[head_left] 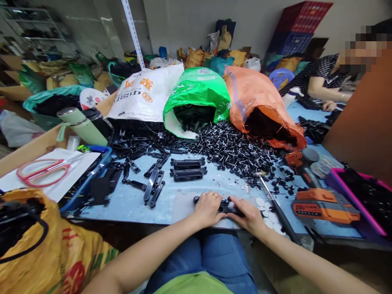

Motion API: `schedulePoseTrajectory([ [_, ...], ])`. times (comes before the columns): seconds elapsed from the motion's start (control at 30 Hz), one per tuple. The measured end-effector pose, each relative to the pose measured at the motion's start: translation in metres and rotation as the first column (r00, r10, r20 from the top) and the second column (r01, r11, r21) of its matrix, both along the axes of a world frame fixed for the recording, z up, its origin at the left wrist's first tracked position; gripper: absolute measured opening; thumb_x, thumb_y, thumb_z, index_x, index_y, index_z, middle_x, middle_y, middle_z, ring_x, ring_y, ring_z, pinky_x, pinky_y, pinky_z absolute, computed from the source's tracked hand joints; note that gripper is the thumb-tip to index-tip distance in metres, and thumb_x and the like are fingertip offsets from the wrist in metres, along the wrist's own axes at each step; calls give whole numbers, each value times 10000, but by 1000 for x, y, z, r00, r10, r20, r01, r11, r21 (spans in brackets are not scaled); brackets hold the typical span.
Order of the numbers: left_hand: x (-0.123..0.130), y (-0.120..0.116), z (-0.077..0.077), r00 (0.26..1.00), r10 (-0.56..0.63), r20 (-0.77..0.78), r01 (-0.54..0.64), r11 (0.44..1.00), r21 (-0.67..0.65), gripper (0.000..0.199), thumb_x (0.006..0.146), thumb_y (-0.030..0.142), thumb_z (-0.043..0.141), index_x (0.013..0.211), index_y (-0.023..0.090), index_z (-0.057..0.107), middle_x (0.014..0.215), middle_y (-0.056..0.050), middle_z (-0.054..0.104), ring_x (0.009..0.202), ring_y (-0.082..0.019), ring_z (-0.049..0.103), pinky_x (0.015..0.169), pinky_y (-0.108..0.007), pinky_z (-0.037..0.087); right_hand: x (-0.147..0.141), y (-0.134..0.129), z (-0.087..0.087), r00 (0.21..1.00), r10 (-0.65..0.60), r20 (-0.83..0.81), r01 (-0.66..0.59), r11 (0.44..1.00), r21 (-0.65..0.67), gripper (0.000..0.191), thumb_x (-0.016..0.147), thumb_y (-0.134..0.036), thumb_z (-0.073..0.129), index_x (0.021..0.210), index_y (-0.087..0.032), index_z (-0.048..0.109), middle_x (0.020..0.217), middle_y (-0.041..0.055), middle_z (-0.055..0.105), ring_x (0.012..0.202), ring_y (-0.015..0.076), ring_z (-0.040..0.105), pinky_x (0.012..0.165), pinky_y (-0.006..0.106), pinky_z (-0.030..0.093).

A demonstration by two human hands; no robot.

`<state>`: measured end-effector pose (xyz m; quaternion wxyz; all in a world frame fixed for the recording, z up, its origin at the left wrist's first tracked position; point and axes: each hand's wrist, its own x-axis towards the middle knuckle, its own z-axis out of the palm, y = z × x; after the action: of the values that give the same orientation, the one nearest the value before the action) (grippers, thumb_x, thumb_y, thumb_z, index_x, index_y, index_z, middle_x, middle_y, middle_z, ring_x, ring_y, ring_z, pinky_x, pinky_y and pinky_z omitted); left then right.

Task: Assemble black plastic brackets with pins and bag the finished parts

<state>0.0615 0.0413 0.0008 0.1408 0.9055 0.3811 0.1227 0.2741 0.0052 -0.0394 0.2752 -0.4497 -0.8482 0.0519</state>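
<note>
Near the table's front edge, my left hand (208, 209) is closed over the left end of a long black plastic part (224, 207). My right hand (248, 213) grips the same part farther right, its thumb and finger by a small dark knob on top. Both palms cover much of the part, so its full shape is hidden. Beyond my hands lie a pair of similar black bracket-like parts (188, 169) side by side. Left of these are loose jointed arms (150, 185) with grey faces. A hammer (280, 216) rests right of my right hand, beside white discs (269, 212).
Black-headed pins (235, 149) pile up before white (143, 96), green (199, 92) and orange sacks (260, 102). An orange cordless drill (324, 206) and a pink-rimmed crate (358, 208) stand right. Scissors (44, 173) lie left; a co-worker (321, 81) sits across.
</note>
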Motion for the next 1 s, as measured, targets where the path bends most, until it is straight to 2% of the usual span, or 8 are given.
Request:
schedulePoseTrajectory([
  [0.2,1,0,3,1000,-2,-8,2,999,-35,425,742,471,604,1020,166,502,998,-88,567,958,-261,500,781,-376,413,13,16,8,959,224,173,-221,975,-41,500,866,-336,515,1323,-178,388,805,57,598,755,175,546,647,291,454],
  [0.3,1,-4,7,999,-28,-35,27,999,-23,453,782,429,572,1129,156,469,1064,-107,564,1009,-271,495,824,-389,410,18,19,15,947,201,251,-195,980,-49,489,881,-387,474,1315,-176,399,833,66,601,767,172,546,645,283,442],
  [0.43,-13,-9,8,979,-148,-141,159,985,68,557,829,334,535,1299,110,336,1270,-168,475,1120,-289,463,907,-391,375,24,15,23,922,48,385,-53,999,3,560,837,-531,467,1285,-196,441,1015,116,583,844,199,549,677,307,436],
  [0.57,-25,-12,9,952,-240,-188,269,952,148,466,879,308,457,1277,79,377,1298,-187,457,1157,-291,442,966,-426,320,26,11,23,912,36,409,-44,999,9,477,876,-441,454,1318,-267,405,1093,111,554,890,200,541,702,310,421],
  [0.67,-19,-14,10,978,-147,-146,171,971,169,401,895,293,414,1249,105,416,1228,-163,513,1099,-282,474,945,-453,323,24,12,21,926,136,352,-118,990,-73,474,884,-411,453,1331,-270,387,1049,90,566,874,179,534,700,288,414],
  [0.77,-7,-13,9,994,-55,-98,66,991,114,467,840,370,513,1218,107,438,1151,-156,542,1024,-285,495,857,-425,389,19,12,19,946,160,281,-135,985,-106,471,882,-413,459,1320,-248,406,990,80,575,855,168,529,697,275,414],
  [0.9,2,-7,0,1000,-12,-17,12,1000,26,465,786,386,589,1162,141,467,1058,-117,569,978,-266,498,809,-394,420,15,10,15,964,129,231,-114,990,-79,466,892,-388,447,1317,-201,410,916,82,579,826,172,525,696,282,420],
  [1.0,2,-4,-7,999,-17,46,17,1000,7,451,783,409,584,1150,170,473,1052,-97,567,986,-260,490,847,-401,407,19,16,17,950,204,235,-187,978,-93,471,897,-378,442,1324,-184,397,880,77,577,811,171,520,697,284,421],
])
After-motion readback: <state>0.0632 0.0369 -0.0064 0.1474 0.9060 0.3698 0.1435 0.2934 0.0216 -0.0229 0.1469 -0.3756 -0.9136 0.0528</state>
